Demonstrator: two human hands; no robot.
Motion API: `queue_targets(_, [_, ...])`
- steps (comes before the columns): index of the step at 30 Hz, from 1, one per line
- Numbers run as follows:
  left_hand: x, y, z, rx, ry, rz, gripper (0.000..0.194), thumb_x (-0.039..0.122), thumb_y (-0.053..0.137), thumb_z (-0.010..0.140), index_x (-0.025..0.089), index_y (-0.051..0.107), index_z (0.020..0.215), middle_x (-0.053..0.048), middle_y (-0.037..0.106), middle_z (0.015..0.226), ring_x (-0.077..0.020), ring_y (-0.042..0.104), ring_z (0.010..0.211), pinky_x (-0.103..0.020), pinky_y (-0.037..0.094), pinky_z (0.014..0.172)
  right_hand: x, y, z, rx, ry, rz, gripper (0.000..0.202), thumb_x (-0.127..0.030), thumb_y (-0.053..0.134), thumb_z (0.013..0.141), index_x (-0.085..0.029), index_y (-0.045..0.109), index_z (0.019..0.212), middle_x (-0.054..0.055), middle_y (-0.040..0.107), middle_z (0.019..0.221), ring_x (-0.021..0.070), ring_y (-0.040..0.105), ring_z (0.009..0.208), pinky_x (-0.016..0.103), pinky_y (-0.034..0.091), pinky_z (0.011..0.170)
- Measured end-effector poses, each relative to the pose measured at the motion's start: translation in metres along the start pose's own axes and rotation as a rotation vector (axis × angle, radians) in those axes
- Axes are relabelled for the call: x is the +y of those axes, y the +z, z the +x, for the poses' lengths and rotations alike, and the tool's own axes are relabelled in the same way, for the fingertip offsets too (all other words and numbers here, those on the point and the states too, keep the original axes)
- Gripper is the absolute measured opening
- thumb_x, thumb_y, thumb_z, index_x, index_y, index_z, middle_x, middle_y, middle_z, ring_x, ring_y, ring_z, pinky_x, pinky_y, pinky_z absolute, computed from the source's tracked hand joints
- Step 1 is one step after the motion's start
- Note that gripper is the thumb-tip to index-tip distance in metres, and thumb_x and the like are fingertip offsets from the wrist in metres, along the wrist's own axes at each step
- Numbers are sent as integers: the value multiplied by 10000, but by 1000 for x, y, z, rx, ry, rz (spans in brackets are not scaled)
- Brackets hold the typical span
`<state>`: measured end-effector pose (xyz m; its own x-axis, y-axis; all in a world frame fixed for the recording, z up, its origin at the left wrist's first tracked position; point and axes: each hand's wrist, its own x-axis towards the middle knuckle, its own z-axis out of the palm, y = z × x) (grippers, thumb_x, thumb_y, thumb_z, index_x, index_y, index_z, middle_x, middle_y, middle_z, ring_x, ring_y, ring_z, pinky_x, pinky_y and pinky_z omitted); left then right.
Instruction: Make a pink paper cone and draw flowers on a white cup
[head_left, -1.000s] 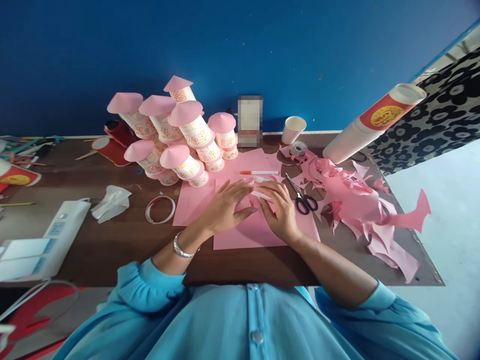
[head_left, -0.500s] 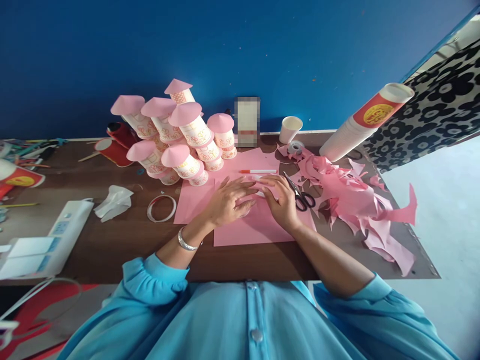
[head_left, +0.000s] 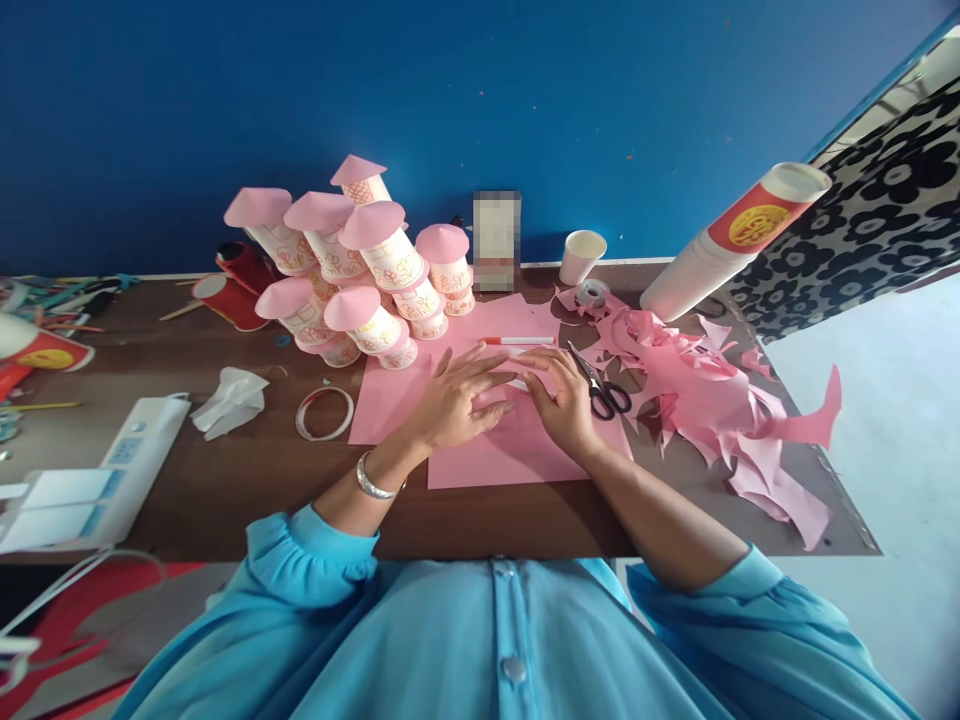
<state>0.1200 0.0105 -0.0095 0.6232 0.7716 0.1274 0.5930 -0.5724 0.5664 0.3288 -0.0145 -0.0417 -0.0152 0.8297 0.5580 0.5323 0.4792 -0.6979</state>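
Note:
Over the pink paper sheet (head_left: 480,466) in front of me, my left hand (head_left: 459,402) hovers or rests with fingers spread toward the right. My right hand (head_left: 564,402) faces it, its fingers stretched left and the thumb apart. Fingertips of both hands nearly meet. Between them shows a small white piece (head_left: 517,384), mostly hidden, whose kind I cannot make out; whether either hand touches it is unclear. Just beyond the fingers lies a white marker with an orange end (head_left: 519,341). Black-handled scissors (head_left: 609,398) lie beside my right hand.
Paper-cup towers with pink cone roofs (head_left: 375,265) stand at the back left. Pink paper scraps (head_left: 697,390) heap at the right, near a leaning cup stack (head_left: 720,255). A tape roll (head_left: 324,414), crumpled white paper (head_left: 231,402) and a power strip (head_left: 135,450) lie left.
My left fingers have spread slightly wider apart. My right hand stays almost where it was, and the view has shifted a little.

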Motion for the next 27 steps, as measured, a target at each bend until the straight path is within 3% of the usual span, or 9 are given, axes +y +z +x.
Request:
queue_targets(3, [-3,-5,-3,37,35,-77,598,486,716,980,324,572,1538,-96,520,1671,-383,342,1631,-733,208,1309,-1,-1,-1,-2,-8,24,205,-315,582,1064,-274,749,1176,85,789,1160,291,714,1123,508,571,1020])
queue_targets(6, [-8,-15,-12,139,72,-216,783,556,769,921,257,495,1591,-148,513,1668,-351,412,1596,-599,328,1316,-3,-1,-2,-39,4,33,246,-351,579,1075,-270,740,1242,99,779,1198,293,711,1153,510,575,1028])
queue_targets(9, [-14,-22,-26,230,-86,-364,723,528,798,897,231,560,1511,-149,589,1591,-325,529,1500,-532,421,1268,-7,1,-5,-135,0,49,349,-445,617,1061,-284,708,1358,111,754,1291,306,683,1240,530,566,1072])
queue_targets(15, [-17,-10,-41,238,-436,-709,591,555,822,836,198,678,1284,-129,717,1357,-273,671,1223,-425,563,1069,-12,11,-11,-282,-38,48,401,-450,688,1024,-313,703,1400,106,720,1398,320,607,1352,586,522,1154])
queue_targets(21, [-19,-5,-40,214,-495,-806,568,572,837,817,209,721,1238,-93,737,1256,-260,670,1176,-370,555,1011,-13,12,-13,-253,-69,5,395,-411,712,1013,-317,704,1397,105,697,1433,326,584,1385,589,523,1164])
queue_targets(27, [-26,0,-40,265,-515,-876,515,593,815,832,201,742,1157,-68,754,1124,-242,672,1122,-360,540,1008,-16,11,-11,-265,-91,-7,388,-425,704,1012,-336,708,1391,106,690,1434,341,567,1399,630,510,1170])
